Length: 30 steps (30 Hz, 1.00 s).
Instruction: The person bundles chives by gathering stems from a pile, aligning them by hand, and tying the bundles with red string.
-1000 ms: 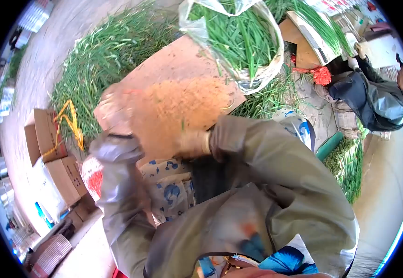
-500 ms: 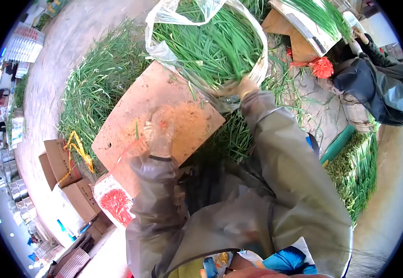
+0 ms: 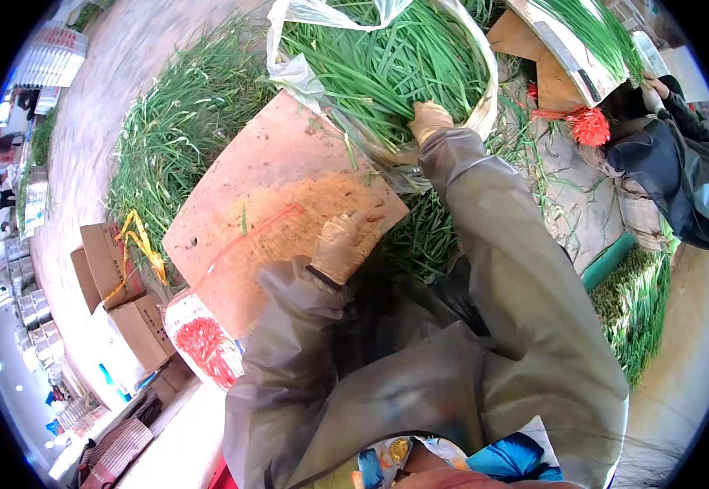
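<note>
Chives in the plastic bag lie against the right hand, whose grip I cannot tell; the left hand, loosely open, is over the board.

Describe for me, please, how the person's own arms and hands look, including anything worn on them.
Both arms wear loose, creased, olive-grey sleeves with a glossy, slightly see-through, plastic-like surface and no markings that I can make out. A narrow dark band circles the left wrist. Whether thin gloves cover the left hand and right hand is hard to tell.
</note>
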Motion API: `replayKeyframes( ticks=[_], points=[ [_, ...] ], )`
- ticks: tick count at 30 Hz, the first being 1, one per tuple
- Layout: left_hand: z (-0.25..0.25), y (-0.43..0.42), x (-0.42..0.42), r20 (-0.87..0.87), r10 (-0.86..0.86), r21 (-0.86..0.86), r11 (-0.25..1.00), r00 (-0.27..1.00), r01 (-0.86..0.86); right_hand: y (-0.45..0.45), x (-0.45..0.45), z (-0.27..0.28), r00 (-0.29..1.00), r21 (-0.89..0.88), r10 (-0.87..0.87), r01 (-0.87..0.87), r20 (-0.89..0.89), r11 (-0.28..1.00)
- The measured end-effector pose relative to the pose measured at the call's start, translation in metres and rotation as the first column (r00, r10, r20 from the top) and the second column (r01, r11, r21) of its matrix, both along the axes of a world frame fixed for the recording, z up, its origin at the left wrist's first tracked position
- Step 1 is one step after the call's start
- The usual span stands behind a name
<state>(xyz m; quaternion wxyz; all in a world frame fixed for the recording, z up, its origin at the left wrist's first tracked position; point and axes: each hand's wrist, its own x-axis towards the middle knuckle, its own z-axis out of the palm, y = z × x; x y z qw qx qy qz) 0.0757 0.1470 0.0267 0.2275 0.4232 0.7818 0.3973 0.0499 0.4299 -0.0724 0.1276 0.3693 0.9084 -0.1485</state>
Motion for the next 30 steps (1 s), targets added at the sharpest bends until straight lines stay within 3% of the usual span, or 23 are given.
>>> replayKeyframes(
  ticks=[1, 3, 4, 6, 7, 8, 10, 12, 13, 14, 16, 17, 19, 23, 25, 26, 27, 29, 30],
  points=[
    [0.005, -0.003, 0.0, 0.047, -0.023, -0.068, 0.997, 0.999, 0.026, 0.0, -0.002, 0.003, 0.992, 0.023, 0.028, -0.025, -0.121, 0.999],
    [-0.002, -0.009, -0.002, 0.049, -0.001, -0.016, 1.0, 0.999, 0.001, -0.001, -0.002, 0.01, 0.916, 0.065, 0.072, -0.051, -0.395, 0.997],
    [-0.004, -0.01, -0.003, 0.052, 0.018, 0.04, 0.999, 0.999, -0.02, -0.005, -0.003, 0.013, 0.916, 0.073, 0.081, -0.057, -0.393, 0.996],
    [0.002, -0.01, -0.006, 0.005, 0.025, 0.033, 0.999, 1.0, -0.025, -0.024, -0.007, 0.025, 0.953, -0.307, -0.127, 0.038, -0.274, 0.951],
    [0.005, -0.011, -0.009, -0.044, 0.025, 0.017, 1.0, 0.999, -0.025, -0.033, -0.009, 0.026, 0.983, -0.388, -0.076, 0.005, -0.168, 0.922],
    [0.005, -0.012, -0.01, -0.049, 0.028, 0.025, 0.999, 0.998, -0.027, -0.045, -0.009, 0.036, 0.994, -0.334, 0.047, -0.078, -0.1, 0.939],
    [0.0, -0.014, -0.011, -0.096, 0.005, 0.041, 0.999, 0.995, -0.001, -0.064, -0.024, 0.002, 0.994, -0.197, -0.053, 0.033, -0.098, 0.98],
    [-0.003, -0.016, -0.011, -0.08, -0.012, 0.063, 0.998, 0.997, 0.017, -0.081, -0.04, 0.003, 0.999, -0.281, -0.034, 0.026, -0.022, 0.959],
    [-0.004, -0.017, -0.009, -0.051, -0.034, 0.074, 0.997, 0.998, 0.037, -0.082, -0.048, 0.007, 0.992, -0.321, -0.027, 0.065, 0.121, 0.945],
    [-0.004, -0.019, -0.008, -0.055, -0.028, 0.08, 0.996, 0.998, 0.033, -0.083, -0.05, 0.011, 0.993, -0.315, -0.023, 0.059, 0.117, 0.947],
    [-0.002, -0.022, -0.008, -0.065, -0.067, -0.024, 0.998, 0.996, 0.066, -0.084, -0.051, 0.017, 0.973, -0.305, 0.117, -0.052, 0.2, 0.951],
    [-0.002, -0.023, -0.007, -0.066, -0.061, -0.02, 0.998, 0.996, 0.06, -0.076, -0.057, -0.005, 0.86, -0.293, 0.421, -0.34, 0.287, 0.894],
    [0.0, -0.024, -0.006, -0.127, -0.049, -0.095, 0.995, 0.991, 0.037, -0.071, -0.063, -0.032, 0.857, -0.274, 0.439, -0.368, 0.272, 0.888],
    [-0.001, -0.026, -0.006, -0.143, -0.066, -0.057, 0.997, 0.988, 0.058, -0.056, -0.07, -0.071, 0.843, -0.228, 0.493, -0.448, 0.216, 0.865],
    [-0.001, -0.024, -0.004, -0.11, -0.073, -0.055, 0.996, 0.991, 0.067, -0.065, -0.055, -0.039, 1.0, -0.389, -0.004, -0.006, -0.024, 0.921],
    [-0.003, -0.024, -0.003, -0.105, -0.074, -0.058, 0.996, 0.992, 0.068, -0.064, -0.049, -0.042, 1.0, -0.392, -0.005, -0.003, -0.019, 0.92],
    [-0.005, -0.023, -0.003, -0.137, -0.074, -0.066, 0.996, 0.988, 0.065, -0.062, -0.042, -0.045, 0.981, -0.413, 0.05, -0.124, -0.185, 0.902],
    [-0.007, -0.02, -0.004, -0.173, -0.07, -0.074, 0.996, 0.982, 0.058, -0.06, -0.039, -0.039, 0.877, -0.742, -0.325, -0.051, -0.353, 0.669],
    [-0.007, -0.019, -0.004, -0.166, -0.069, -0.07, 0.996, 0.984, 0.058, -0.048, -0.036, -0.036, 0.883, -0.907, -0.425, 0.001, -0.197, 0.422]
  ],
)
